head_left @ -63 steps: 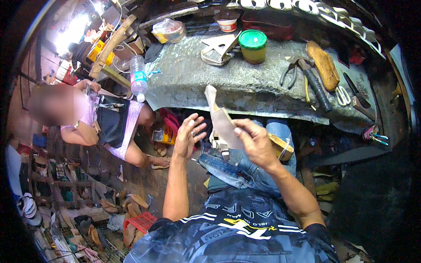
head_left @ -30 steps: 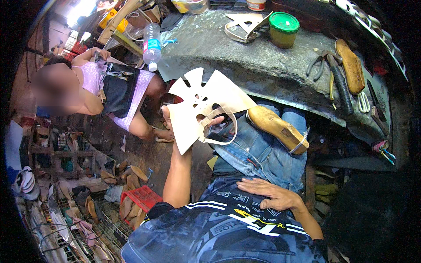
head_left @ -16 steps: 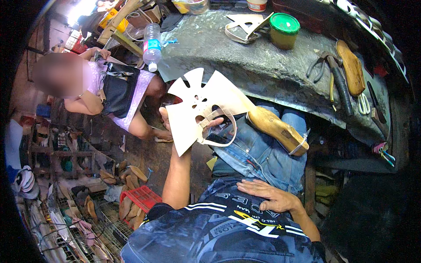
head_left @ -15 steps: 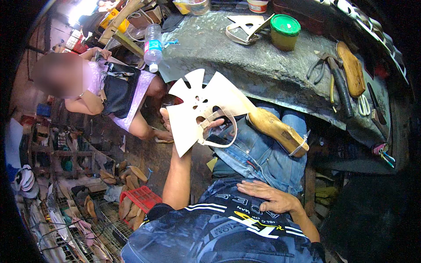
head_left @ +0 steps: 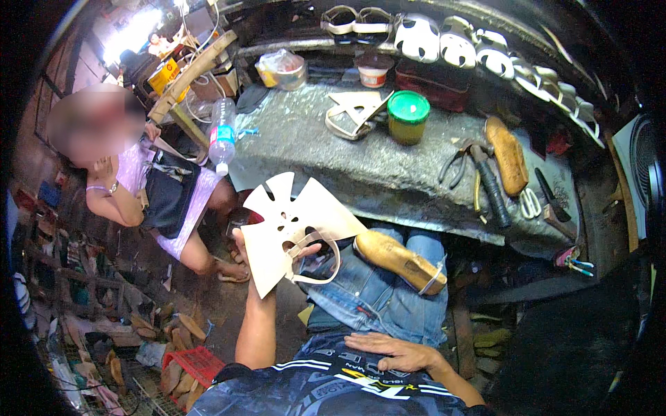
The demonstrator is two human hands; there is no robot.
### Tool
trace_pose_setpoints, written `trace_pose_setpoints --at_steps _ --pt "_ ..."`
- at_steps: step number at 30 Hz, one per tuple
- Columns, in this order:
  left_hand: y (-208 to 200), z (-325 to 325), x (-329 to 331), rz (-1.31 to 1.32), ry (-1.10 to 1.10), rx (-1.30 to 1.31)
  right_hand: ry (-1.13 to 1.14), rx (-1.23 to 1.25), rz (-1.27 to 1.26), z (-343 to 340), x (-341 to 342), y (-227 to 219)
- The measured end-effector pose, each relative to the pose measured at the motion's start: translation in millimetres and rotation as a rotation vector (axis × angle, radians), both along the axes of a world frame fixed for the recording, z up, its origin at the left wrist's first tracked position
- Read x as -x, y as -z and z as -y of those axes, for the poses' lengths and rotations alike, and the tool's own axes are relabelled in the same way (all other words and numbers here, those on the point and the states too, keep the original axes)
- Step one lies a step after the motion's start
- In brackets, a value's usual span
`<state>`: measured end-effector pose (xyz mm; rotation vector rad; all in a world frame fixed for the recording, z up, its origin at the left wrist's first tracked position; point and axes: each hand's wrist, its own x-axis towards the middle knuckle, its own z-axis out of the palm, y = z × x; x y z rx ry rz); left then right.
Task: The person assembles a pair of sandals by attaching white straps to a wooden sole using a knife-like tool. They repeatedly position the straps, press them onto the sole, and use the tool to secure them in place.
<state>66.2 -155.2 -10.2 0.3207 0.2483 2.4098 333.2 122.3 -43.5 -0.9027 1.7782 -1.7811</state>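
Note:
A cream shoe upper, cut with flaring tabs and small holes, is in my left hand. Its buckled strap loops out at the side, and most of the palm and fingers are hidden behind the piece. My right hand lies flat against the front of my shirt, fingers stretched out and holding nothing. Across my jeans rests a wooden shoe last with a whitish band around one end; the upper's far tab reaches close to its other end.
The grey workbench carries a green-lidded tub, another upper, pliers, a hammer and a second last. A water bottle stands by the edge. White sandals line the shelf. A person sits at left.
My view has tilted up and to the right, so the bench and lap appear lower and further left. Both hands keep their pose, the left still holding the shoe upper.

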Motion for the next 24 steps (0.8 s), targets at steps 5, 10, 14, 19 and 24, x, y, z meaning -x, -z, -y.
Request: trace_pose_setpoints --at_steps 5,10,14,19,24 --pt "-8.6 -0.3 16.3 -0.117 0.003 0.086 0.000 -0.016 0.046 -2.0 -1.8 0.9" --pt "-25.1 -1.3 37.0 -0.205 -0.086 0.193 0.020 -0.030 0.070 -3.5 1.1 -0.3" --pt "-56.2 -6.9 68.0 -0.276 -0.309 0.298 0.020 -0.057 0.036 -5.2 2.4 -2.2" --pt "-107.2 -14.1 110.5 -0.414 -0.551 0.398 0.056 -0.115 0.037 -6.1 -0.6 -3.4" --pt "-142.7 -25.1 165.0 -0.604 -0.678 0.722 0.077 -0.096 0.074 -3.4 -3.0 -6.8"
